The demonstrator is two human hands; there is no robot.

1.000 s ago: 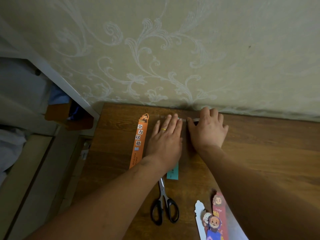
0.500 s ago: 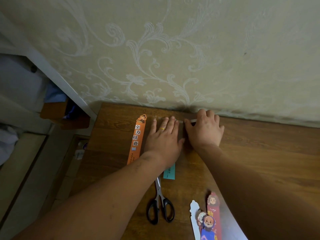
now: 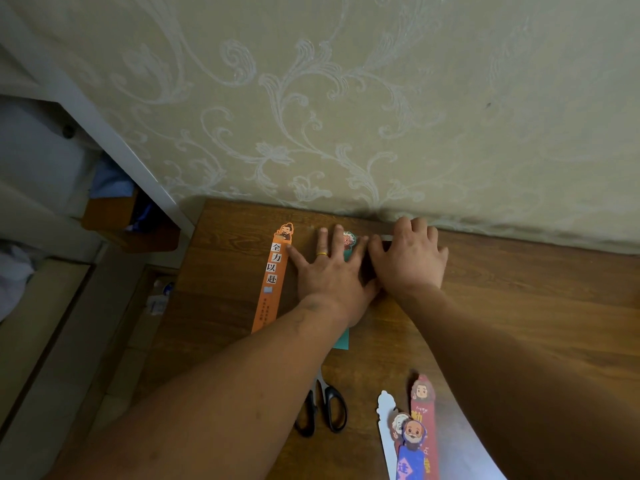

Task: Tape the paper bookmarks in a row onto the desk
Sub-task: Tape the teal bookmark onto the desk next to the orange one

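Bench: The wooden bench [image 3: 519,306] meets the patterned wall along its 12 o'clock edge, and the row is being built there.
Left hand: The left hand [image 3: 329,275] lies flat on the second bookmark. Its fingers have fanned wider than a second ago, and the little finger now reaches 9 o'clock to touch the first bookmark. The grip is wide and splayed, pressing down and holding nothing.
Right hand: The right hand [image 3: 410,263], just beside it at 3 o'clock, has stayed put with its fingertips on the tape. The grip is loose and nothing is clasped.
Orange bookmark: The orange bookmark [image 3: 273,271] lies lengthwise at 9 o'clock of the left hand, apparently already fixed.
Teal bookmark: The teal bookmark [image 3: 341,340] is pinned under the left palm. Its cartoon head now peeks out between the spread fingers, so it looks aligned and nearly fastened.
Spare bookmarks: The spare bookmarks [image 3: 415,438] wait at 5 o'clock, so several pieces are yet to be taped.
Scissors: The scissors [image 3: 323,407] lie at 6 o'clock, partly under the left forearm.
Tape: The tape [image 3: 386,237] is a pale strip at the teal bookmark's 12 o'clock end, and it is probably being smoothed down.
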